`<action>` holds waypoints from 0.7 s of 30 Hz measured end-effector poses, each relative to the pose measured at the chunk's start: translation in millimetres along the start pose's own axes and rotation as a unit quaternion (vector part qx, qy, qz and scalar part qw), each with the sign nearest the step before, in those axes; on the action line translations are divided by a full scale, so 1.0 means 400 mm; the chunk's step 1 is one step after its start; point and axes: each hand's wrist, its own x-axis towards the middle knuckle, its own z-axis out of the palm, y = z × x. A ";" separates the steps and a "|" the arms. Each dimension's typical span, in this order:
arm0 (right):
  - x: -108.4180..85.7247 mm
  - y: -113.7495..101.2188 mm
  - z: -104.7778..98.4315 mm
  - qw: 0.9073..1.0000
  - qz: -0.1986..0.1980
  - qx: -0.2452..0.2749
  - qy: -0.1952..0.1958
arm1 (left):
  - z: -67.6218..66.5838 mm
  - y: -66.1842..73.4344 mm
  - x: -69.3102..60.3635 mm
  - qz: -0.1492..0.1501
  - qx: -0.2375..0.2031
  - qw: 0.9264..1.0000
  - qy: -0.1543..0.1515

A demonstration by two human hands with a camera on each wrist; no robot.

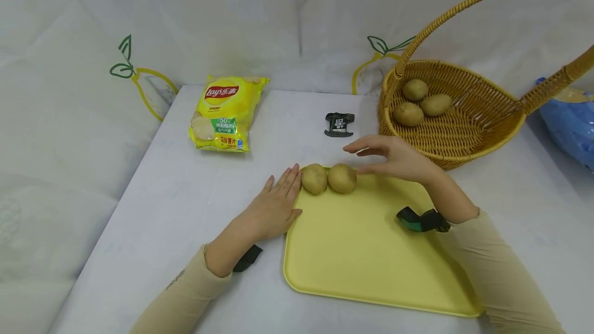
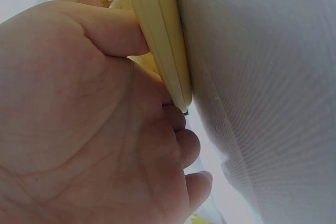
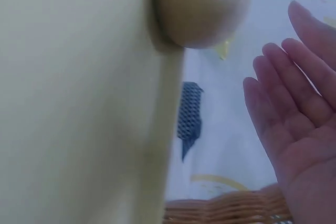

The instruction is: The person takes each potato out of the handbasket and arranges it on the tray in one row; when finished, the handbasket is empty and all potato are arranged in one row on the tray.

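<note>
Left hand and right hand flank two potatoes on a tray.

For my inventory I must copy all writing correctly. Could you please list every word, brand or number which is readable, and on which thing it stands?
"Lay's 乐事": red band of the chip bag.
"-50": green patch on that bag; the characters below it are too blurred to read surely.
"马铃薯片": near the bag's bottom.
"压缩饼干", slightly blurred: small black packet.
Too small or blurred: other print on bag and packet, and the dark mark on the left sleeve.
</note>
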 end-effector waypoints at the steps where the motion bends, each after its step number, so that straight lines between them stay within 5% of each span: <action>1: -0.003 -0.002 -0.007 1.000 -0.004 0.015 0.010 | 0.000 0.000 0.000 0.000 -0.001 1.000 0.001; 7: -0.017 -0.015 -0.055 0.992 -0.046 0.089 0.072 | 0.005 -0.002 0.001 -0.002 -0.004 1.000 0.002; 13: -0.031 -0.024 -0.100 0.987 -0.052 0.108 0.106 | 0.006 -0.003 0.001 0.000 -0.004 1.000 0.005; 21: -0.047 0.003 -0.153 0.979 0.053 0.097 0.174 | 0.005 -0.003 0.002 0.001 -0.005 1.000 0.008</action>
